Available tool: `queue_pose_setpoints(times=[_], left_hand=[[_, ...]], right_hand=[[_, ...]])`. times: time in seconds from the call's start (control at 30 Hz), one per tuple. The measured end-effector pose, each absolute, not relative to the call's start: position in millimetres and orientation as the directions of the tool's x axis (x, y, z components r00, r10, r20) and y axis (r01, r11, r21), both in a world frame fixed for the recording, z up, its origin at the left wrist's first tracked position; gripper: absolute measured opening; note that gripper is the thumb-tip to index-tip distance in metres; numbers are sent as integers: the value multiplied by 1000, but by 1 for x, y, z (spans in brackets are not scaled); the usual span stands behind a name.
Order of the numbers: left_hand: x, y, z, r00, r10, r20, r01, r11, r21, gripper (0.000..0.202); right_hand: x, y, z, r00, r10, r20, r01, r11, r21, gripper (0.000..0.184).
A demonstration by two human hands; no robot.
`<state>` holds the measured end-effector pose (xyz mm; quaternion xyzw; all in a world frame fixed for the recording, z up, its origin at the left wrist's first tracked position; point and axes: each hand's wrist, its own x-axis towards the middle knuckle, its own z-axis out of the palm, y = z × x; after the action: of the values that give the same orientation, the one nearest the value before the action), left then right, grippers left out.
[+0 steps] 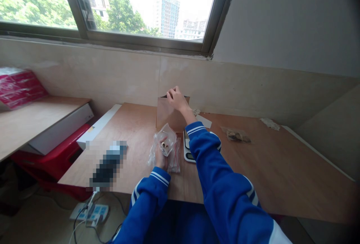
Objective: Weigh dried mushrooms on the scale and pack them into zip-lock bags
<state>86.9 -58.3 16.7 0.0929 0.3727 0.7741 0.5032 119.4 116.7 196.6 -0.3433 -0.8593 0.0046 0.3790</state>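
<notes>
Right, so the left hand point(161, 158) is down at lower centre of the frame with its grip clamped round a clear crinkly plastic bag point(166, 139), held up off the bench. Inside that bag there's a small cream-and-brown item point(164, 147), too small for me to say what it is. The right hand point(176, 98) is reaching across to a brown kraft paper bag point(168, 114) standing upright near the back of the bench, and its grip looks closed on the bag's top edge. Can't see inside that one.

Right by the left hand, a flat clear plastic bag with red markings point(174, 157) lies on the light wood bench point(140, 124), just under the held bag. A white digital scale point(186, 147) sits mostly hidden behind the right forearm. Further right there's a small clear packet of something brown point(235, 135), and a scrap of crumpled paper point(270, 124) near the back edge. A pixelated dark object point(108, 165) sits left of centre, and a shrink-wrapped red-and-white stack of boxes point(18, 88) sits on a wooden shelf point(36, 122) at upper left.
</notes>
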Motion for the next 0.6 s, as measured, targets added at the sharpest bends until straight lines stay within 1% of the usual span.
queue_pose_setpoints(times=[0.07,0.17,0.27,0.33,0.37,0.4,0.43,0.47,0.53,0.57,0.6], left_hand=[[87,-59,18,-476,847,-236,-709,-212,672,39],[86,-60,18,-461,857,-231,-716,-205,667,41],[86,-60,18,-458,861,-222,-722,-215,657,41],[86,-60,20,-446,864,-232,-738,-209,641,42],[87,-59,22,-436,867,-241,-749,-202,631,43],[89,-59,24,-425,870,-249,-762,-195,617,43],[90,-59,27,-412,876,-251,-776,-192,601,44],[92,-59,29,-403,882,-245,-787,-197,585,44],[94,-59,32,-403,890,-214,-792,-222,568,42],[95,-59,33,-411,890,-195,-786,-238,571,40],[95,-59,32,-424,889,-175,-772,-253,583,38]], right_hand=[[121,120,193,-490,600,633,608,755,-246,26],[127,118,188,-468,602,648,590,758,-278,25],[137,101,189,-375,576,726,526,777,-345,23],[146,81,190,-321,602,731,439,779,-448,24],[152,69,189,-332,638,695,382,764,-520,26],[158,56,188,-383,681,624,329,732,-596,27],[164,45,185,-473,710,521,297,686,-664,28],[170,34,180,-578,711,400,295,639,-710,28],[178,19,166,-701,685,198,361,580,-730,26],[181,15,158,-713,686,142,404,569,-716,24],[183,12,150,-704,701,116,443,561,-700,21]])
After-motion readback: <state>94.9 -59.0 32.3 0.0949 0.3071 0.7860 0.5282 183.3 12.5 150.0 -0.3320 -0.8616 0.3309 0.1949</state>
